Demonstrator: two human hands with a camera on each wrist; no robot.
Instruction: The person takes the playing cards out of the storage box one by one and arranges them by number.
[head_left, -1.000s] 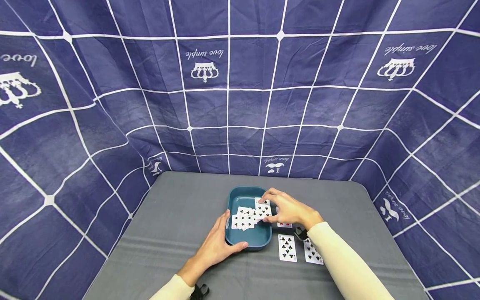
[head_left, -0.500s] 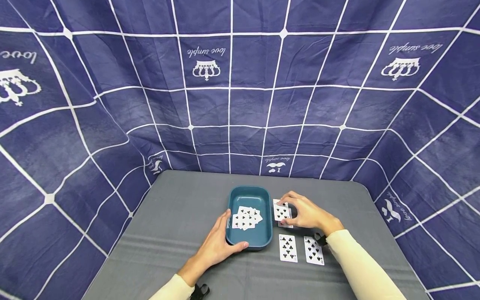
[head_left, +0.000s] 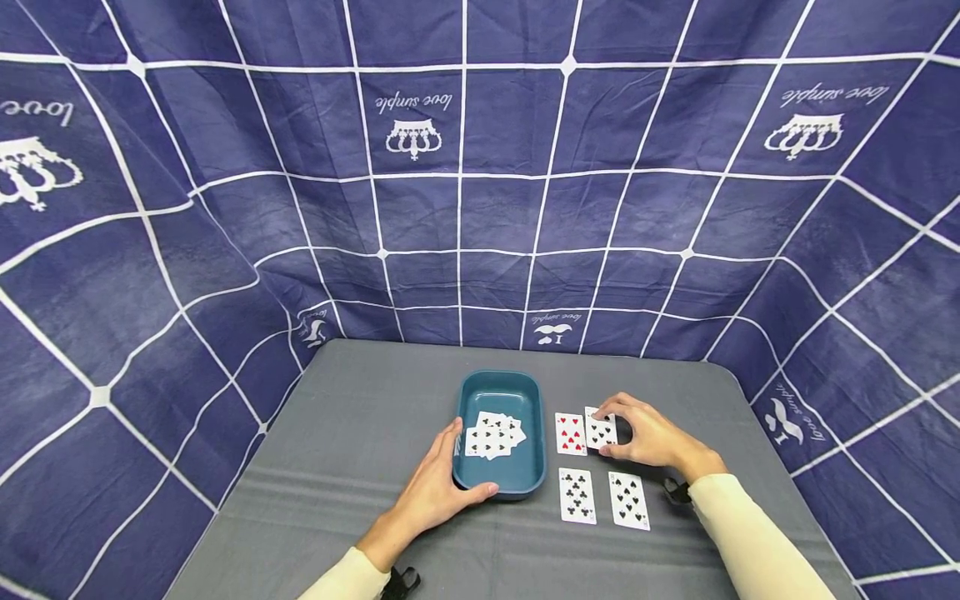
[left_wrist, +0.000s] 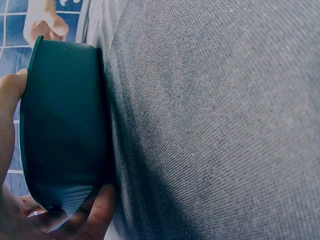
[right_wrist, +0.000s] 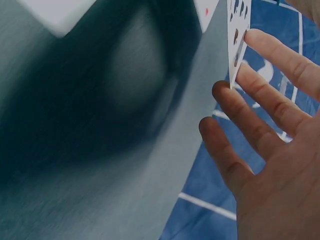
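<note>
My left hand (head_left: 429,490) holds the near left corner of a blue-green rectangular tray (head_left: 498,385). In the left wrist view its thumb is at the rim and its fingers bend around the tray's outer wall (left_wrist: 65,110). Inside the tray lies a loose pile of face-up black-suit playing cards (head_left: 487,442). To the tray's right, my right hand (head_left: 651,435) pinches a spade playing card (head_left: 600,434) by its edges. In the right wrist view that card (right_wrist: 235,40) stands raised and tilted, with fingertips behind it. Immediately left of it is a hearts card (head_left: 571,434).
A clubs card (head_left: 577,495) and a spades card (head_left: 629,501) lie face up side by side in front of the right hand. Grey cloth (head_left: 360,400) covers the table, with blue checked curtains (head_left: 495,208) behind and at both sides.
The right hand has carried the spade card rightward out of the tray and past the hearts card, which is now uncovered. My left hand keeps its place on the tray.
</note>
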